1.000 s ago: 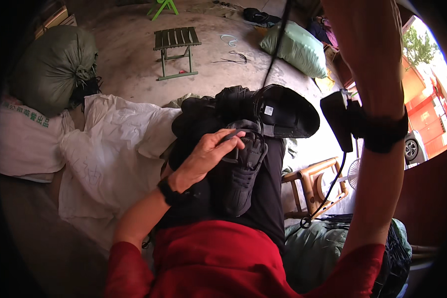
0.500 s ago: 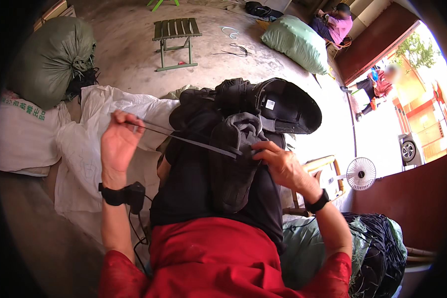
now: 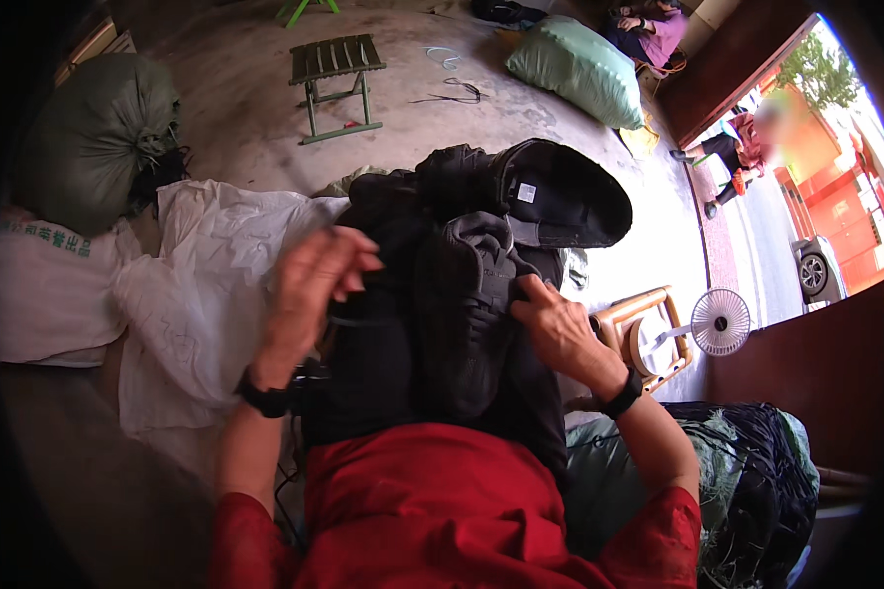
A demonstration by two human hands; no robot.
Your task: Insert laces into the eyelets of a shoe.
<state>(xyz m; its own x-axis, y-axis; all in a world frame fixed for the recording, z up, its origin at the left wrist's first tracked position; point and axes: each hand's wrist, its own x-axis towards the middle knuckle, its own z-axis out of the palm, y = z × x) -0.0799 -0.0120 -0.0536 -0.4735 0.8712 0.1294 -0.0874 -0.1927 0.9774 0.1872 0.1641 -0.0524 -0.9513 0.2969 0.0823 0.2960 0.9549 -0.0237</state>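
A black lace-up shoe (image 3: 459, 339) lies across my lap, its padded collar away from me and its toe towards my body. My right hand (image 3: 562, 329) is closed at the shoe's right side, thumb and fingers pinched by the lacing; exactly what sits between the fingertips is hidden. To the left of the shoe, apart from it, my left hand (image 3: 309, 294) hangs in the air with bent fingers, smeared by motion. No lace can be made out in it. Just beyond lies another black shoe (image 3: 570, 196), with its inside and a small white label showing.
White sacks (image 3: 201, 294) lie to my left, below a stuffed green sack (image 3: 103, 137). A folding stool (image 3: 334, 61) stands ahead. On the right are a small fan (image 3: 720, 322) on a bamboo stool (image 3: 648, 344) and a bundle of black laces (image 3: 756, 471). Two people sit farther off.
My left hand has moved right and nearer the shoe; the grey lace stretched from it across to the shoe no longer shows. My right hand stays at the shoe's side, slightly shifted.
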